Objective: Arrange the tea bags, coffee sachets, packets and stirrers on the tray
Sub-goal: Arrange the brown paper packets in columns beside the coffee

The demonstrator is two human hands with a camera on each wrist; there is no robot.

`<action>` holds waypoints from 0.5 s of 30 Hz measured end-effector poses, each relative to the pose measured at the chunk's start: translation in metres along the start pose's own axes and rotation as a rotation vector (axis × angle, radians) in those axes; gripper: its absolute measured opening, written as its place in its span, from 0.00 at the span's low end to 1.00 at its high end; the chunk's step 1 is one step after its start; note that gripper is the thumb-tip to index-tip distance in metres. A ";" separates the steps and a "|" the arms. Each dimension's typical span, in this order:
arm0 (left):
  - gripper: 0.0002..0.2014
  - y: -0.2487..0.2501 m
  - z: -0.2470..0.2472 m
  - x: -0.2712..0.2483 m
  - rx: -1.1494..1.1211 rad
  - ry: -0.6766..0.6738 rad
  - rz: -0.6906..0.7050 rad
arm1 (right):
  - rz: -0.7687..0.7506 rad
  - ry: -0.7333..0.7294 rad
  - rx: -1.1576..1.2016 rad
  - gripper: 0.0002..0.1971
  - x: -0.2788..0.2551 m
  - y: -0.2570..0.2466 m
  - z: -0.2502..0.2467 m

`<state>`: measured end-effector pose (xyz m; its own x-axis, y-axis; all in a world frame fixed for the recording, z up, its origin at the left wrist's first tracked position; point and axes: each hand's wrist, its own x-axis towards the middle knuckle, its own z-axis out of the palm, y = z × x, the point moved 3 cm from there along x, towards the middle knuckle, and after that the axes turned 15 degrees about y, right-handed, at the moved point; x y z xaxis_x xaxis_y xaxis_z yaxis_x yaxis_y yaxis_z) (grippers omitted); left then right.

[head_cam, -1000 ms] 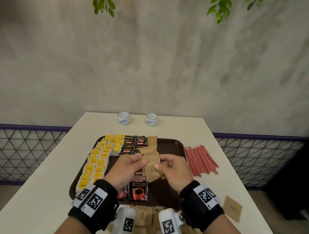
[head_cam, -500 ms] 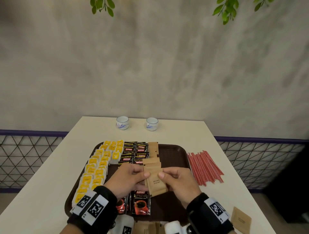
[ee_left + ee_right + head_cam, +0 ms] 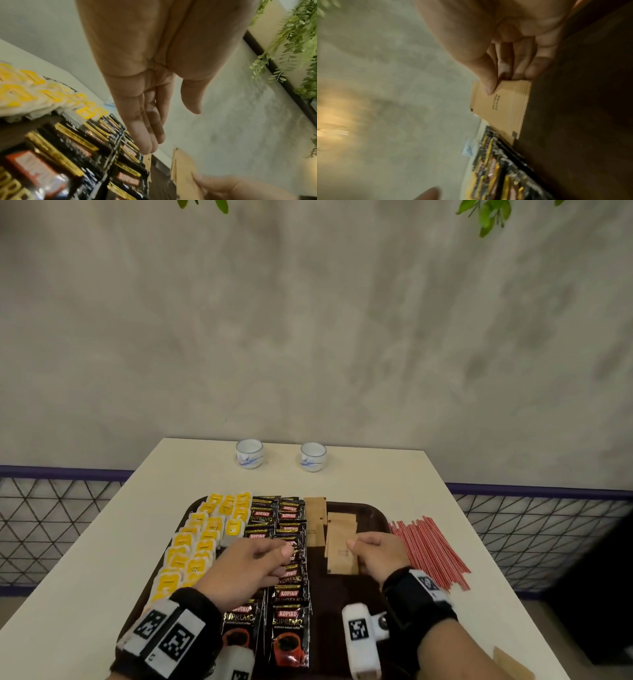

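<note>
On the dark brown tray (image 3: 371, 513) lie rows of yellow tea bags (image 3: 202, 537), black coffee sachets (image 3: 289, 621) and brown sugar packets (image 3: 315, 518). My right hand (image 3: 371, 553) pinches a small stack of brown packets (image 3: 340, 546) by its right edge over the tray's middle; thumb and fingers grip the brown packets (image 3: 503, 108) in the right wrist view. My left hand (image 3: 253, 563) hovers over the coffee sachets with relaxed fingers (image 3: 145, 128) and holds nothing. Red stirrers (image 3: 428, 549) lie on the table to the right of the tray.
Two small white cups (image 3: 249, 453) (image 3: 312, 456) stand at the far edge of the white table (image 3: 376, 470). One loose brown packet (image 3: 513, 664) lies near the table's front right corner. A mesh railing (image 3: 51, 525) runs behind the table on both sides.
My left hand has let go of the brown packets and moved left over the coffee sachets. My right hand has carried the stack a little right and down toward the tray.
</note>
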<state>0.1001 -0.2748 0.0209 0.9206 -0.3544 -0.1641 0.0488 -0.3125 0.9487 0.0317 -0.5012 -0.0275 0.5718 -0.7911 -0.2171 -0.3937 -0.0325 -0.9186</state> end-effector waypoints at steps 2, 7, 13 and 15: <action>0.22 -0.003 -0.011 0.003 -0.013 0.045 0.016 | -0.025 0.066 -0.138 0.08 0.013 -0.003 0.009; 0.29 -0.009 -0.027 0.003 -0.027 0.059 0.046 | 0.078 0.095 -0.288 0.11 0.033 -0.003 0.045; 0.41 -0.020 -0.039 0.007 0.004 0.068 0.091 | 0.108 0.113 -0.381 0.11 0.042 -0.001 0.057; 0.42 -0.023 -0.039 0.009 -0.006 0.070 0.086 | 0.095 0.123 -0.409 0.11 0.042 -0.001 0.057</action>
<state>0.1220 -0.2363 0.0081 0.9462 -0.3175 -0.0630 -0.0295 -0.2785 0.9600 0.0974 -0.4996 -0.0550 0.4389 -0.8683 -0.2309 -0.7075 -0.1756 -0.6845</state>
